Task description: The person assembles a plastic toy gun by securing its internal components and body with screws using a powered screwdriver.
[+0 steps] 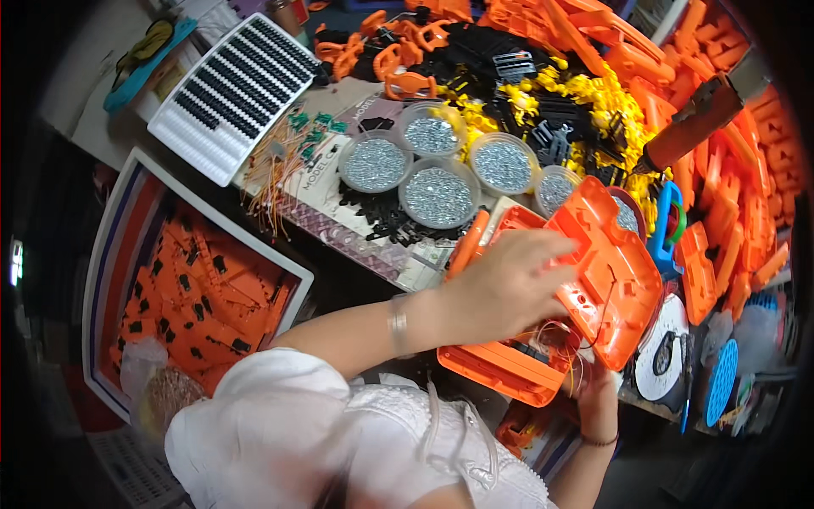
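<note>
Two halves of an orange plastic housing lie opened in front of me. The upper half shell (pixel 627 284) is tilted with its ribbed inside showing, and the lower half (pixel 500 369) sits nearer my body. Thin red and yellowish wires (pixel 560 327) run between them. My left hand (pixel 509 284), slightly blurred, reaches over the housing with its fingers apart at the upper shell's left edge. My right hand (pixel 598 394) grips the housing from below at its near right corner, its fingers partly hidden. Another orange part (pixel 517 219) shows behind my left hand.
Several round tubs of small screws (pixel 437 193) stand behind the housing. An electric screwdriver (pixel 691 127) hangs at right, near blue-handled scissors (pixel 666 229). Yellow, black and orange parts pile up behind. A white tray (pixel 233 97) and a bin of orange pieces (pixel 297 276) are at left.
</note>
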### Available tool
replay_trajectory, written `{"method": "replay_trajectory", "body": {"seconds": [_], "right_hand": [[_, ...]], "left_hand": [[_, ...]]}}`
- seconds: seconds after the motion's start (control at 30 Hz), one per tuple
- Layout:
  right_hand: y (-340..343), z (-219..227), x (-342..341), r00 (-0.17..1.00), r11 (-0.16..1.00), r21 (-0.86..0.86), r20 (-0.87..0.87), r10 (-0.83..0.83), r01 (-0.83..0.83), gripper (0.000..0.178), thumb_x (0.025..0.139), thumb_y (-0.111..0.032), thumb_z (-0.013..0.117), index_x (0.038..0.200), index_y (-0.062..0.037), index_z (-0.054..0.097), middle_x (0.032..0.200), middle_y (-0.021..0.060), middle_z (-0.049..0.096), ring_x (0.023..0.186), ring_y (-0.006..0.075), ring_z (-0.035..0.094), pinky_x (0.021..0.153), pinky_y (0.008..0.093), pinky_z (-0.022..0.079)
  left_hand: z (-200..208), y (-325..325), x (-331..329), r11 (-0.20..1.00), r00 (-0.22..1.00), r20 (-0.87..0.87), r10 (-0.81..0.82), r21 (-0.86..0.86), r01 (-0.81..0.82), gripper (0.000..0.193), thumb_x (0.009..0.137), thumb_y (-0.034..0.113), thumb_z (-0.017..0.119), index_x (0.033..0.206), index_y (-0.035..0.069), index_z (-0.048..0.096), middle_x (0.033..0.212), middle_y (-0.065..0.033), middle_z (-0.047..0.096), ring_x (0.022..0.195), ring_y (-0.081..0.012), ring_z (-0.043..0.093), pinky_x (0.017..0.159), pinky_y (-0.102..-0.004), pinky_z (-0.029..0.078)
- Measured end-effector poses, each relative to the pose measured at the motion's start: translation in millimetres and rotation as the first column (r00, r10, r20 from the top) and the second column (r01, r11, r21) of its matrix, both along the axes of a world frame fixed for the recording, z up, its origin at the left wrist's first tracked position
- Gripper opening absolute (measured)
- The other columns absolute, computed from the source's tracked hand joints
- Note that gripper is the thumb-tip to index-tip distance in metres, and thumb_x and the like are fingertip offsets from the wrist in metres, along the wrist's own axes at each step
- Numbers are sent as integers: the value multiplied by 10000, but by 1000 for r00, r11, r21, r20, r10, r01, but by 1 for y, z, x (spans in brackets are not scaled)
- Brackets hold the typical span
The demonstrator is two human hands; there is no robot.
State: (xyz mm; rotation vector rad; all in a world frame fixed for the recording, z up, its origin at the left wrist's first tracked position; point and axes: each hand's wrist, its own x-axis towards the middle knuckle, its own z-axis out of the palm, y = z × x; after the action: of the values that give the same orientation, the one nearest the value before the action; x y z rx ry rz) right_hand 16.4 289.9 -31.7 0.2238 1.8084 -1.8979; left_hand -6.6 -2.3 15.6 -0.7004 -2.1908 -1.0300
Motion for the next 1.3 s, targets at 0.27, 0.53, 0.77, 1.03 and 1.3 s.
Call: {"method": "replay_trajectory", "body": {"seconds": [0.27, 0.53, 0.77, 1.03, 1.3], "right_hand": [[6, 83, 18, 755, 839, 527, -604, 255, 138, 151, 903, 68, 493, 1028, 24, 566, 881, 46, 534, 672, 81, 510, 575, 188, 409], [-40, 127, 3, 409, 644, 734, -667, 623, 217, 287, 711, 184, 524, 918, 12, 622, 874, 141, 582, 791, 273, 580, 677, 286, 458], [-76, 145, -9, 302, 682, 730, -639, 707, -50, 357, 675, 160, 568, 973, -25, 635, 877, 124, 588, 790, 282, 622, 650, 331, 514], [-63, 140, -35, 283, 679, 688, -618, 733, -257, 285, 688, 143, 628, 932, -6, 628, 933, 106, 617, 844, 240, 617, 743, 315, 505], [-62, 65, -14, 889, 918, -241, -414, 196, -315, 277, 910, -66, 572, 1154, 14, 469, 1046, 63, 553, 960, 124, 543, 852, 273, 439]], "left_hand": [[-67, -140, 71, 727, 561, 478, 676, -306, -615, 213, 769, 104, 702, 887, -9, 565, 832, -149, 543, 767, -312, 563, 692, -389, 471], [-40, -112, 63, 789, 694, 616, 372, 184, -587, 99, 838, 22, 649, 859, -3, 556, 729, -86, 614, 650, -139, 599, 602, -260, 476], [38, -22, 11, 860, 491, 730, -476, 503, 85, 332, 756, -46, 707, 1062, -9, 582, 880, -44, 616, 802, -79, 602, 713, -217, 507], [28, 43, -22, 739, 289, 710, -642, 472, 480, 179, 743, 26, 733, 912, -5, 685, 705, -67, 655, 670, -111, 602, 656, -270, 485], [20, 22, -4, 514, 167, 506, -846, 858, 2, 391, 695, -72, 762, 997, 43, 542, 849, -17, 611, 777, -81, 614, 692, -191, 511]]}}
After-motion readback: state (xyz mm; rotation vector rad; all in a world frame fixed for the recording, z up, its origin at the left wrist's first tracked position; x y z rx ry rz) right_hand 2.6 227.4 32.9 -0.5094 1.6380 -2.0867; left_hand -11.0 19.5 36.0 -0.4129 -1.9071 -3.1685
